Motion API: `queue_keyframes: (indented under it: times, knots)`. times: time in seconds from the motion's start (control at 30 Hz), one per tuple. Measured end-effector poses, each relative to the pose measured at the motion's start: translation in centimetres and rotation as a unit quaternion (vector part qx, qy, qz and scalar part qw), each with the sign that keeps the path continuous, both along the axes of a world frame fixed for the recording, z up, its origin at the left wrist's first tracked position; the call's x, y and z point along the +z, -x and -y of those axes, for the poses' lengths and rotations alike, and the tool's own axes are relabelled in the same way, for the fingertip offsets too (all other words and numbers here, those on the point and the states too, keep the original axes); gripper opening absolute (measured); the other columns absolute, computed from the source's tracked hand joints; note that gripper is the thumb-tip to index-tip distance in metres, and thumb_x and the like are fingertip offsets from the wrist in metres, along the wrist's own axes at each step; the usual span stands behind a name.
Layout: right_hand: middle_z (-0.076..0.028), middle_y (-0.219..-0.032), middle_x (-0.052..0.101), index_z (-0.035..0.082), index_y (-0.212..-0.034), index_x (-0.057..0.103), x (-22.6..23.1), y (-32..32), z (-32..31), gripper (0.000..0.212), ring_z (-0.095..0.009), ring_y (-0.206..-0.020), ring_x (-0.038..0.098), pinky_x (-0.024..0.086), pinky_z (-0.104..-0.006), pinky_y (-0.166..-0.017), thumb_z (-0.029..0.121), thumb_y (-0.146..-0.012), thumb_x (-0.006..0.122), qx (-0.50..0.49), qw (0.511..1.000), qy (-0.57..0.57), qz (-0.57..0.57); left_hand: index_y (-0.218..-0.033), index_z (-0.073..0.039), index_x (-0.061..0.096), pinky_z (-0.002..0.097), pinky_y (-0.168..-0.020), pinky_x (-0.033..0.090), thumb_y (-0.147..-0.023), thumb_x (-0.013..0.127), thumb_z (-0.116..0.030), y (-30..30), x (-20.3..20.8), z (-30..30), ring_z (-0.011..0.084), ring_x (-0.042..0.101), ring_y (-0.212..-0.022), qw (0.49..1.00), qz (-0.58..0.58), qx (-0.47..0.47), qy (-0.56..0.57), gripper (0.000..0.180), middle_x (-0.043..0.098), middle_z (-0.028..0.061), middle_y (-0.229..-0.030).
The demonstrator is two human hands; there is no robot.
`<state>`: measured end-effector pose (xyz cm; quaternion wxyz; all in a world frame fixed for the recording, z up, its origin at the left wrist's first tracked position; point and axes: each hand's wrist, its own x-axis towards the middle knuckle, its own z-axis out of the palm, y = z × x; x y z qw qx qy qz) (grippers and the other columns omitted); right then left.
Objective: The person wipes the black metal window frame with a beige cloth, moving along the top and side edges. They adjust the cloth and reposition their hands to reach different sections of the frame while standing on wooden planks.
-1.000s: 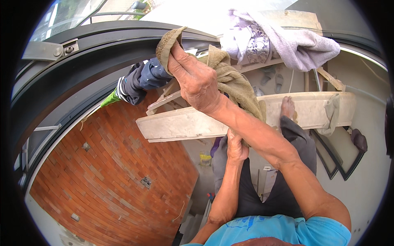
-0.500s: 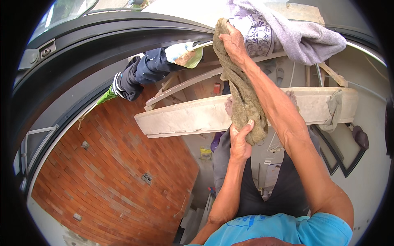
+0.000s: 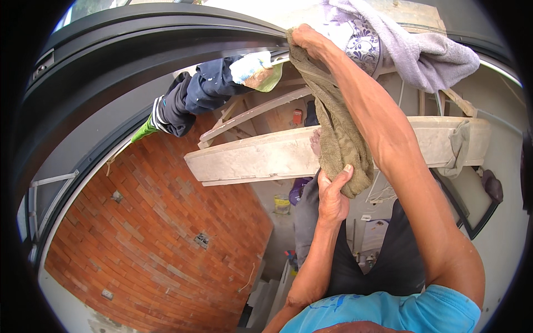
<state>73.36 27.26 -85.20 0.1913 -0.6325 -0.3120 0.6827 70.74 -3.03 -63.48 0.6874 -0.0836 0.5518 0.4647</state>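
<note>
A long olive-brown towel [image 3: 345, 141] stretches between my two hands, bunched and creased. High up, my right hand [image 3: 310, 42] is closed round its upper end, at the right end of the dark window frame [image 3: 166, 41]. Whether the towel touches the frame there I cannot tell. My left hand [image 3: 334, 198] grips the towel's lower end, thumb on top, in front of my legs. Just right of my right hand hang a patterned white-and-purple cloth [image 3: 363, 44] and a lilac towel [image 3: 425, 55].
Beneath my feet lies a pale plank [image 3: 252, 161], a grey rag [image 3: 458, 150] draped over its right end. Dark clothes [image 3: 208, 89] and a light stained cloth [image 3: 256, 71] hang on a rail at left. A brick wall [image 3: 150, 222] fills the lower left. A dark cap [image 3: 492, 186] is at right.
My right hand has moved up and slightly left, now covering the towel's top end, which stuck up beyond it before. My left hand keeps its grip. The whole view has shifted slightly.
</note>
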Motion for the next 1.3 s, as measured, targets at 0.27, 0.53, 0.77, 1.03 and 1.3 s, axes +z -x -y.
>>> queue_keyframes:
  times: [0.27, 0.53, 0.77, 1.03, 1.3]
  knots:
    - [-0.008, -0.079, 0.063, -0.004, -0.112, 0.067, 0.9, 0.2, 2.6, 0.039, -0.014, -0.062, 0.06, 0.051, -0.0295, -0.051, -0.011, -0.082, 0.044, -0.088, 0.979, -0.139, -0.115, -0.134, 0.001, 0.051, 0.0359, -0.097, 0.053, -0.09, 0.064, 0.001, 0.1, 0.6, -0.7, 0.019, 0.065, -0.109, 0.999, 0.023, -0.023, -0.007, 0.046, 0.065, 0.0112, -0.122]
    - [-0.016, -0.086, 0.068, -0.003, -0.116, 0.064, 12.6, 1.1, 4.2, 0.043, -0.026, -0.072, 0.067, 0.057, -0.0373, -0.066, -0.01, -0.08, 0.041, -0.053, 0.932, -0.357, 0.038, -0.135, 0.001, 0.048, 0.0361, -0.098, 0.051, -0.09, 0.063, 0.0, 0.1, 0.4, -0.8, 0.0187, 0.064, -0.11, 0.998, 0.037, -0.053, -0.002, 0.048, 0.063, 0.0103, -0.125]
    - [-0.031, -0.122, 0.061, -0.011, -0.127, 0.054, 24.9, 3.3, 7.5, 0.052, -0.045, -0.114, 0.061, 0.05, -0.0467, -0.101, -0.013, -0.076, 0.047, -0.142, 0.868, -0.472, 0.056, -0.13, -0.001, 0.051, 0.0334, -0.098, 0.049, -0.086, 0.07, -0.001, 0.8, -0.8, 1.0, 0.0174, 0.063, -0.11, 0.999, 0.035, -0.005, -0.02, 0.048, 0.064, 0.0065, -0.121]
    - [-0.027, -0.121, 0.063, -0.004, -0.129, 0.054, 14.4, 4.1, 6.7, 0.05, -0.043, -0.104, 0.066, 0.054, -0.0448, -0.092, -0.01, -0.08, 0.046, -0.138, 0.843, -0.5, 0.145, -0.143, -0.002, 0.04, 0.0409, -0.102, 0.051, -0.09, 0.063, 0.0, 0.8, -0.6, -0.3, 0.0226, 0.06, -0.119, 0.999, 0.04, -0.019, -0.019, 0.058, 0.057, 0.0111, -0.133]
    - [-0.027, -0.11, 0.067, -0.002, -0.123, 0.059, 9.4, 1.7, 4.2, 0.048, -0.041, -0.107, 0.064, 0.052, -0.0435, -0.097, -0.008, -0.078, 0.042, -0.047, 0.903, -0.415, 0.097, -0.14, 0.0, 0.041, 0.0385, -0.101, 0.051, -0.088, 0.062, 0.003, 0.2, -0.6, -1.6, 0.0217, 0.061, -0.117, 0.999, 0.014, -0.051, -0.003, 0.057, 0.059, 0.0117, -0.13]
